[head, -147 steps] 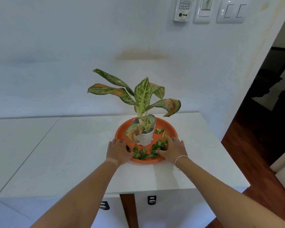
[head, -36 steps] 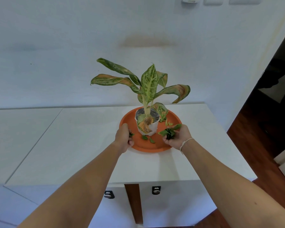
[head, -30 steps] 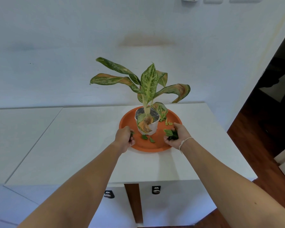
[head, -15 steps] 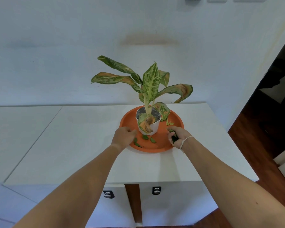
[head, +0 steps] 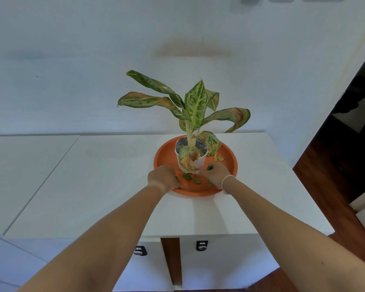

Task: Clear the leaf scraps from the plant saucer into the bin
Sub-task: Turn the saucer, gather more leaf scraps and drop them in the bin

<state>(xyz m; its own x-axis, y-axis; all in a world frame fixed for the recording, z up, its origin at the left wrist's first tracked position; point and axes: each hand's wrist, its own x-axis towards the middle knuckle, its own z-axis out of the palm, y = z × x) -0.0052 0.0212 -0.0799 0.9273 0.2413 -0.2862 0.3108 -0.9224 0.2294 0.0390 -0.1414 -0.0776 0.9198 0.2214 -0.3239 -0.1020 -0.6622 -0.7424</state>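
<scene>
Your left hand [head: 163, 175] sat at the saucer's [head: 230, 165] front-left rim, its fingers curled inward with a green scrap [head: 176, 178] showing at their tips; whether they pinched it or only covered it, I could not tell. Your right hand [head: 214, 174] lay inside the saucer at the front right, just beside the base of the white pot [head: 193, 165], fingers curled round a small wad of green, with bits poking out above the knuckles and below the palm. That closed grip looked meant to keep gathered scraps from dropping while the hand reached for more. Two loose scraps [head: 191, 178] lay on the saucer floor between your hands, near the front rim, and a few more pieces [head: 217, 158] lay right of the pot under a drooping leaf. The plant [head: 195, 106] stood upright in its pot, set toward the back of the saucer, which left the front half open for your hands. The saucer itself rested on the white worktop [head: 114, 175] toward its right end, close to the back edge by the wall. No bin showed anywhere in view, so I judged the gathering step was partly done and the carrying had not begun; the pieces tucked under the leaf would likely need a reach round the pot.
</scene>
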